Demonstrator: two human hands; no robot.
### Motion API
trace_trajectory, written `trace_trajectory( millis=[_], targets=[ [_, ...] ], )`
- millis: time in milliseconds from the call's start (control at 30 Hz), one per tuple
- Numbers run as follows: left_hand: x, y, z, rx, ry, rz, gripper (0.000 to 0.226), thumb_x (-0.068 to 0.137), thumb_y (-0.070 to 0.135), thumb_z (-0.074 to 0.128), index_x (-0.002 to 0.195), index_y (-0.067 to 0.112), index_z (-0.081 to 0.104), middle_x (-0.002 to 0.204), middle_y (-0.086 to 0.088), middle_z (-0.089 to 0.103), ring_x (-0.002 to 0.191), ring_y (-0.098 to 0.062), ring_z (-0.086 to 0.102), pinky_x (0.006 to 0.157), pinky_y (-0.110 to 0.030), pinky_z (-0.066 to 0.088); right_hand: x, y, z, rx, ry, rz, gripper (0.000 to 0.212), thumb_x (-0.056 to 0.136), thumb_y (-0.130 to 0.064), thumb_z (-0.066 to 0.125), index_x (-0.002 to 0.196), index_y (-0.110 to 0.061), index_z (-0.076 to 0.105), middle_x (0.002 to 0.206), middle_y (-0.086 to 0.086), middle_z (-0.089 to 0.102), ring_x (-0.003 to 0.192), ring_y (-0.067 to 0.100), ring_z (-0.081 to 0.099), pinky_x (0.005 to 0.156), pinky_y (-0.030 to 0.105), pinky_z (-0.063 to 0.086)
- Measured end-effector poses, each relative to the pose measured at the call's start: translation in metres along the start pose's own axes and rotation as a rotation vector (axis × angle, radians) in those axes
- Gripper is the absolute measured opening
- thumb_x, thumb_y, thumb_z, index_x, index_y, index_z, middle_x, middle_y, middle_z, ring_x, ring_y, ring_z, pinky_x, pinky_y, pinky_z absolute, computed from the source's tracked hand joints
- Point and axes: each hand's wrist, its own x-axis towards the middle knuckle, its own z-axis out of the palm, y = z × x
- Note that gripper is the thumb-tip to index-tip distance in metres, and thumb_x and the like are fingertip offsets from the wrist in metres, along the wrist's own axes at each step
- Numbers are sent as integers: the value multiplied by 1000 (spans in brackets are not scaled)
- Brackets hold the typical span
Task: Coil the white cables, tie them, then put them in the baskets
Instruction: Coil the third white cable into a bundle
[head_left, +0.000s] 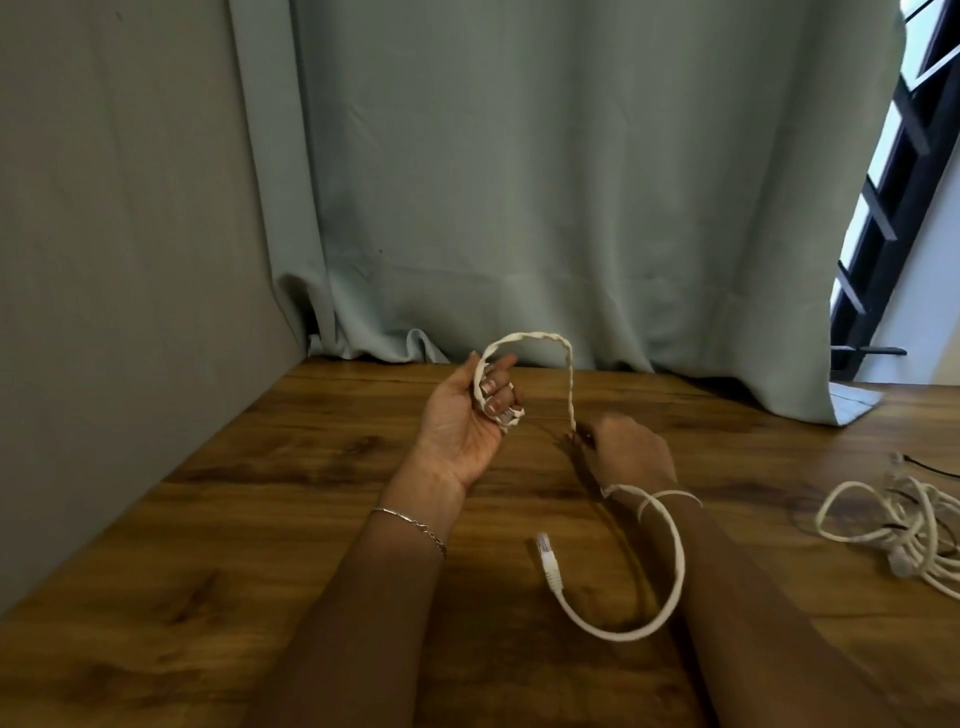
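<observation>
Left hand (462, 415): held palm up above the table (218, 519), towards its far edge; your fingers (493, 387) curl round one end of the white cable (570, 374).
White cable: it arcs up from your left hand and drops to your right, then wraps round your right wrist; its plug (548, 564) is between your forearms.
Right hand (626, 452): seen from the back, fingers pinching the cable.
Tangle of white cables (906, 530): it lies at the table's right edge.

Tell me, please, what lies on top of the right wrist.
The white cable loops across the wrist of the right hand; whether it wraps underneath is hidden.
</observation>
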Motion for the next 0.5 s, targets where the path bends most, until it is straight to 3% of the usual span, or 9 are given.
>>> trace_trajectory(
  millis=[133,267,400,500],
  targets=[
    [0,-1,-2,137,2,-114,34,102,19,35,105,-9,56,52,1,38,37,-6,31,43,-17,37,7,6,0,-30,12,137,16,97,-28,49,99,-19,63,97,3,64,90,21,62,81,37,53],
    [-6,-5,-5,424,-23,-385,37,102,20,36,110,-10,57,52,-1,47,35,-5,32,38,-14,30,10,19,-1,-100,25,280,19,95,-20,47,100,-17,65,101,7,68,94,26,65,77,34,51],
    [-9,-8,-3,538,-158,-530,61,101,46,34,83,-3,63,41,3,37,27,-3,23,37,-13,28,14,30,0,-169,4,324,22,95,-18,45,102,-16,66,104,7,69,95,26,66,69,30,43],
    [-8,-2,-2,485,-255,-528,63,99,54,32,75,2,59,36,5,36,24,-3,24,42,-12,21,20,31,0,-223,15,324,22,96,-18,44,101,-16,65,99,5,69,89,24,66,65,30,43]
  ],
)
